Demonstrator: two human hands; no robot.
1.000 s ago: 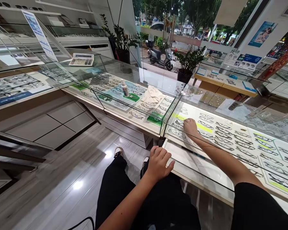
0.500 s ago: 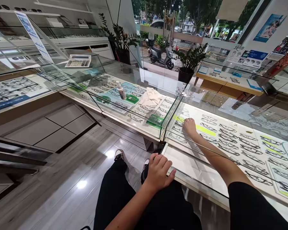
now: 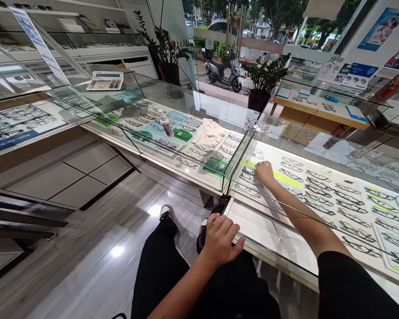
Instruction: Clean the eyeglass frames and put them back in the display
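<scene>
My right hand point(image 3: 264, 173) reaches into the glass display case, its fingers curled down at the left column of eyeglasses point(image 3: 248, 191). Whatever lies under those fingertips is hidden. A bright yellow-green strip point(image 3: 287, 178) lies just to the right of that hand. Lower down, my left hand point(image 3: 221, 239) wraps its fingers over the front corner of a pulled-out white drawer point(image 3: 262, 226), with the thumb stretched to the side. More rows of eyeglasses point(image 3: 319, 186) are laid out on the white case floor to the right.
A glass partition point(image 3: 234, 164) divides this case from another holding a spray bottle point(image 3: 166, 123), a cream cloth point(image 3: 209, 131) and green boxes point(image 3: 215, 165). On the glass counter farther left sits a calculator point(image 3: 105, 81). Potted plants point(image 3: 261, 84) stand by the window.
The view has shifted slightly. My right hand stays at the left column of eyeglasses with at most a small movement; my left hand keeps its place at the drawer corner.
</scene>
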